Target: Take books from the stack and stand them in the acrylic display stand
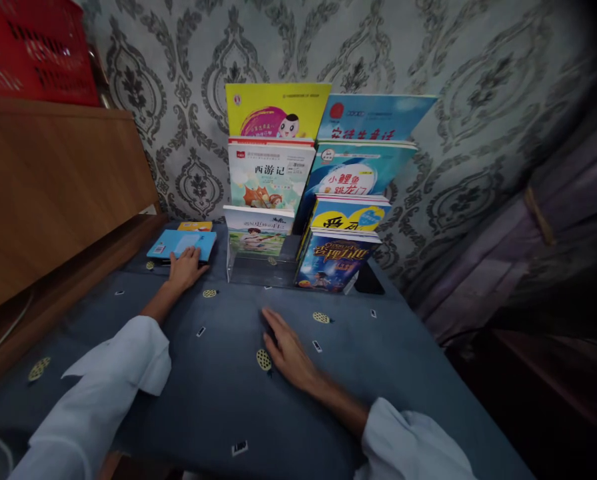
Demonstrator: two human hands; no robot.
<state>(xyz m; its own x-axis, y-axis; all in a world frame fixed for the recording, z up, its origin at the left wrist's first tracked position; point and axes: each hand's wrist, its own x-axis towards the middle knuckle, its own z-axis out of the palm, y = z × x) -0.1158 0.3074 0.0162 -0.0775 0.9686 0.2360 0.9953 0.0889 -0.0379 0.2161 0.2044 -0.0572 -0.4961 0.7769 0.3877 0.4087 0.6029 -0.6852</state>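
At the far left of the tabletop, my left hand (185, 267) lies on a light blue book (158, 244), fingers stretched over its near right part and thumb out to the side. Beneath and behind that book, an orange-yellow book (198, 226) and other dark edges show. My right hand (289, 353) is over the middle of the table, empty, its fingers extended and thumb apart. Ahead of it stands a clear stepped book rack (258, 270). Its left column has a small white-and-green book (257, 233) in front; a dark blue book (336, 261) fronts the right column.
A dark blue cloth with pineapple prints covers the table (203, 393). Taller books, including a yellow one (278, 100), rise at the rack's back. A black flat object (370, 280) lies right of it. A wooden cabinet (63, 193) with a red basket (38, 53) borders the left.
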